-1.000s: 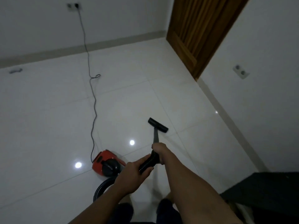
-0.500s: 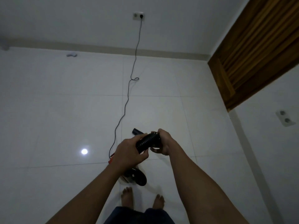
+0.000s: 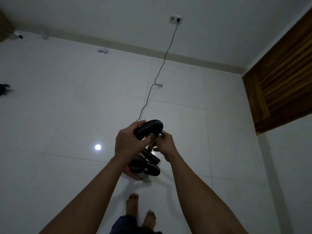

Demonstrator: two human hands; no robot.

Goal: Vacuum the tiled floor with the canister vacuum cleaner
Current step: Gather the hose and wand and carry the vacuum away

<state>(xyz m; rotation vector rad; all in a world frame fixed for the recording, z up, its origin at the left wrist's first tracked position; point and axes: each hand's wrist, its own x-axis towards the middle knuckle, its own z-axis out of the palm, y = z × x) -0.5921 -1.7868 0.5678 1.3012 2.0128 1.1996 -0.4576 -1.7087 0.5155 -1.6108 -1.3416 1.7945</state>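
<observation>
Gripping the ribbed black hose (image 3: pixel 148 130) — left hand (image 3: pixel 129 144) wrapped round it, right hand (image 3: pixel 164 143) pinching its bent end. No readable labels. Hose now lifted higher and bent over than half a second ago. Canister vacuum (image 3: pixel 143 168) below on glossy white tiles (image 3: pixel 67 115); cord (image 3: pixel 157 81) runs to wall socket (image 3: pixel 175 19); wooden door (image 3: pixel 283 78) right.

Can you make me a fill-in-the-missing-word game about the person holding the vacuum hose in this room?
1. The left hand and right hand hold a ribbed black ____ bent into a curve.
2. The thin black power cord is plugged into a ____ on the far wall.
3. The person's feet on the white tiled floor are ____, with no shoes.
4. The canister vacuum cleaner sits on the floor just in front of the ____.

Missing words: hose; socket; bare; feet
</observation>
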